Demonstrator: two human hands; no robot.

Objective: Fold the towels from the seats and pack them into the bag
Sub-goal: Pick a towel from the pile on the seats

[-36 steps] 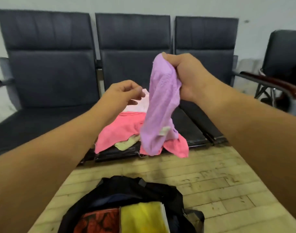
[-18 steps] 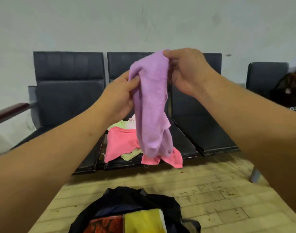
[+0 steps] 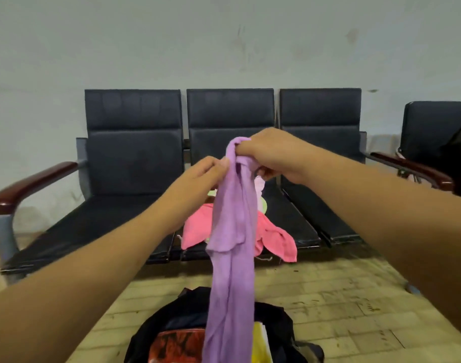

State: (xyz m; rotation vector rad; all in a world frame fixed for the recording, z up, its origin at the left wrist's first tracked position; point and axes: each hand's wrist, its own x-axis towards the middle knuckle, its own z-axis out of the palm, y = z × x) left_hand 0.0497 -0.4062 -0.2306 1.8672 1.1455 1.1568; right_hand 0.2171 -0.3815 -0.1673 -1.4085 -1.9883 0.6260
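Soft matt purple towel [image 3: 232, 231], black leatherette seats [image 3: 135, 158], glossy wooden armrest [image 3: 30, 184]

A purple towel [image 3: 233, 247] hangs long and bunched, its lower end over the open dark bag [image 3: 276, 326] on the floor (red and yellow items show inside). A pink towel [image 3: 198, 229] lies crumpled on the middle seat [image 3: 287, 221], draping over its front edge, with pale green cloth beneath.

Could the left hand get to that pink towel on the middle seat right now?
Probably not right away: the left hand is pinching the purple towel, which hangs in front of the pink towel. Nothing else seems to block it, so it could likely reach once it lets go.
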